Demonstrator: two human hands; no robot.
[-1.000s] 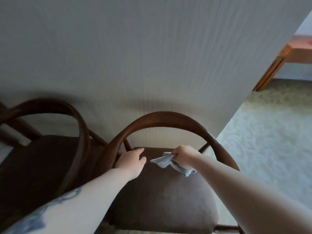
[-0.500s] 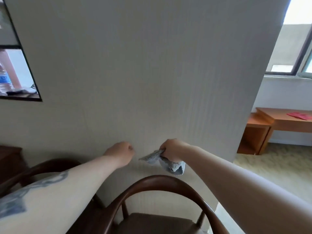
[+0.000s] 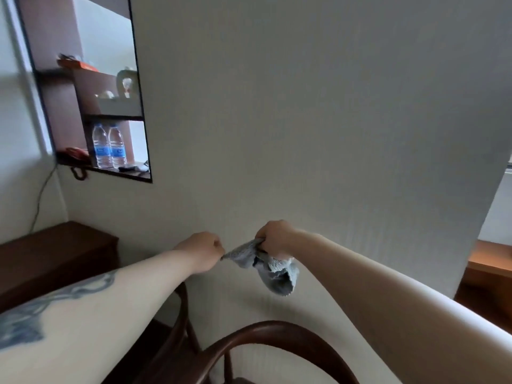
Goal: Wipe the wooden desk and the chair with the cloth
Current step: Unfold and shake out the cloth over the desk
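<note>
Beside hands (image 3: 238, 252): chair (image 3: 277, 332); bottles (image 3: 109, 146)

Only 1 view is given, a wide-angle camera worn on the person's head. It looks forward and only slightly downward, straight at a pale wall (image 3: 304, 106) that stands close and fills most of the frame. Both forearms reach in from the bottom corners, the left hand (image 3: 201, 252) and right hand (image 3: 275, 238) meeting near the centre, close to the lens. The curved chair back (image 3: 277, 332) sits at the bottom edge, a wall niche (image 3: 91, 106) at upper left, a wooden desk (image 3: 490, 266) at the far right edge; straight lines bow toward the edges
</note>
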